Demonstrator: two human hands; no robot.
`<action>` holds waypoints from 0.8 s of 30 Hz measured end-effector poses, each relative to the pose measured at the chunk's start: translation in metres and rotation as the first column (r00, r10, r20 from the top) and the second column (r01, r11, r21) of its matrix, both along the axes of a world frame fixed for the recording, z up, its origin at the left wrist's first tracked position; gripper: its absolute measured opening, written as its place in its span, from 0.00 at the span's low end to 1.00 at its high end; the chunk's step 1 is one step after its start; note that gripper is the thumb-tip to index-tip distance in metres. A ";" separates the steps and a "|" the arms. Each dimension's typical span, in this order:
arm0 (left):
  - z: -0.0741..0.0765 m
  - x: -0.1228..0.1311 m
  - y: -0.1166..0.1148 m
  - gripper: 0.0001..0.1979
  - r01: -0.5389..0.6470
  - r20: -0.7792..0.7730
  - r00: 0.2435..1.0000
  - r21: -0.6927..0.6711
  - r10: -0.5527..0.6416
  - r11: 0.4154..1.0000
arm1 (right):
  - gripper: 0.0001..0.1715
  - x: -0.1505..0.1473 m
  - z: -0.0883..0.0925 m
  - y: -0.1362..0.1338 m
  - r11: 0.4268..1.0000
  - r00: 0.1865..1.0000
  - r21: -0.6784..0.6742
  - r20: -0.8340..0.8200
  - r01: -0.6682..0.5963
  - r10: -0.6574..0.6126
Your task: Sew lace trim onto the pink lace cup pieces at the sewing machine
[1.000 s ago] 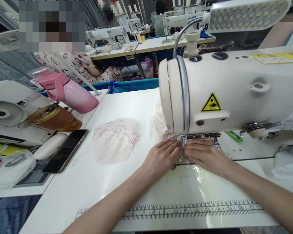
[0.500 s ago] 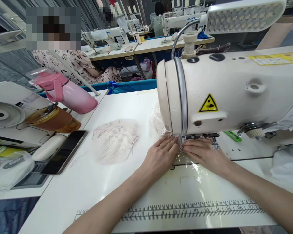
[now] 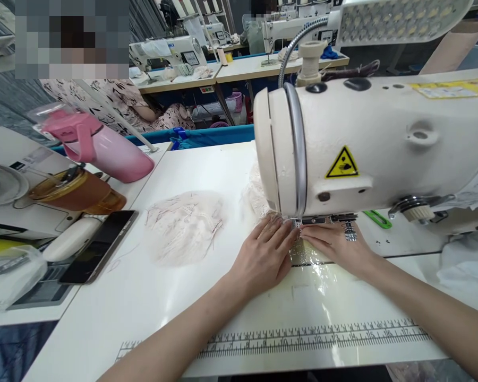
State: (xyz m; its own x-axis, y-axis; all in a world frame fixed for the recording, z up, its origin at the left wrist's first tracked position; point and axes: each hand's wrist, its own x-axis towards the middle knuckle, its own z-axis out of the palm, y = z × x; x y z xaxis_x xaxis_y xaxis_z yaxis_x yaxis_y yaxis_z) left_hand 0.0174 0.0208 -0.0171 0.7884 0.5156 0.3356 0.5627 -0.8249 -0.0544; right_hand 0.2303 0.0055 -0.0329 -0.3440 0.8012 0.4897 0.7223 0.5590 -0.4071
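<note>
Under the head of a cream sewing machine (image 3: 366, 143), pale lace fabric (image 3: 257, 193) lies bunched on the bed, partly hidden by the machine. My left hand (image 3: 265, 249) rests flat on its near edge, fingers stretched forward and slightly apart, left of the presser foot (image 3: 297, 224). From the other side, my right hand (image 3: 340, 246) reaches in with fingertips drawn together at the lace edge beside the foot. The needle point is too small to make out. A second pile of sheer lace (image 3: 185, 228) with loose reddish threads lies to the left.
A phone (image 3: 99, 246), an amber cup (image 3: 77, 191) and a pink bottle (image 3: 97, 143) stand left. Green thread snips (image 3: 378, 219) lie behind my right hand. A printed ruler (image 3: 287, 339) runs along the front edge. A lamp (image 3: 402, 21) hangs above; a person (image 3: 115, 103) sits beyond.
My left hand's fingers have spread a little and the hand sits slightly changed on the lace. My right hand stays near the presser foot. The whole view has shifted slightly.
</note>
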 end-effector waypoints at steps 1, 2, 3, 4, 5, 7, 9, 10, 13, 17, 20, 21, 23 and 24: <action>0.000 0.000 0.000 0.21 0.005 0.005 1.000 0.006 -0.005 1.000 | 0.14 0.000 0.001 0.001 1.000 1.000 -0.004 -0.011 0.004 -0.004; 0.000 0.000 0.000 0.21 0.008 0.010 1.000 0.014 -0.009 1.000 | 0.14 0.001 0.001 0.001 1.000 1.000 -0.009 -0.026 0.018 -0.018; 0.000 0.001 0.000 0.21 0.011 0.015 1.000 0.022 -0.011 1.000 | 0.14 0.001 0.002 0.001 0.999 0.999 -0.013 -0.040 0.031 -0.032; 0.000 0.001 0.000 0.20 0.011 0.019 1.000 0.030 -0.012 0.999 | 0.13 0.001 0.001 0.002 0.999 0.998 -0.017 -0.050 0.041 -0.042; 0.000 0.001 0.000 0.20 0.012 0.022 1.000 0.038 -0.012 0.999 | 0.13 0.002 0.000 0.002 0.999 0.997 -0.019 -0.054 0.049 -0.050; 0.000 0.001 0.000 0.20 0.011 0.023 1.000 0.048 -0.012 0.999 | 0.13 0.002 -0.002 0.002 0.998 0.996 -0.027 -0.058 0.061 -0.063; 0.000 0.002 0.000 0.20 0.010 0.018 1.000 0.053 -0.011 0.999 | 0.14 0.003 -0.006 0.003 0.997 0.996 -0.045 -0.059 0.070 -0.073; 0.000 0.002 0.000 0.20 0.009 0.014 1.000 0.053 -0.009 0.999 | 0.13 0.003 -0.007 0.004 0.996 0.995 -0.055 -0.059 0.074 -0.078; 0.000 0.002 0.000 0.20 0.005 0.009 1.000 0.052 -0.006 0.999 | 0.13 0.005 -0.013 0.005 0.993 0.993 -0.075 -0.061 0.094 -0.098; 0.001 0.002 0.001 0.20 -0.008 0.003 1.000 0.050 0.008 0.999 | 0.15 0.007 -0.019 0.004 0.990 0.993 -0.096 -0.046 0.107 -0.112; 0.001 0.003 0.002 0.20 -0.018 -0.005 1.000 0.038 0.018 0.999 | 0.18 0.009 -0.021 0.003 0.992 0.997 -0.092 0.008 0.082 -0.081; 0.001 0.003 0.002 0.20 -0.019 -0.004 1.000 0.037 0.019 0.999 | 0.18 0.009 -0.022 0.004 0.994 0.997 -0.088 0.029 0.071 -0.069; 0.001 0.004 0.002 0.20 -0.021 -0.005 1.000 0.039 0.021 0.999 | 0.20 0.010 -0.023 0.005 0.995 0.997 -0.083 0.063 0.055 -0.050; 0.002 0.004 0.002 0.20 -0.022 -0.006 1.000 0.042 0.023 0.999 | 0.20 0.010 -0.024 0.006 0.995 0.996 -0.081 0.070 0.052 -0.046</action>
State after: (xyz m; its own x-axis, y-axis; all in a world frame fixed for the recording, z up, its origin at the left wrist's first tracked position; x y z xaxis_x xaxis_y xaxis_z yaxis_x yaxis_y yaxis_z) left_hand 0.0212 0.0232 -0.0155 0.7790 0.5190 0.3517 0.5806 -0.8090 -0.0921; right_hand 0.2399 0.0113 -0.0568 -0.3336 0.8546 0.3980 0.7754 0.4889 -0.3996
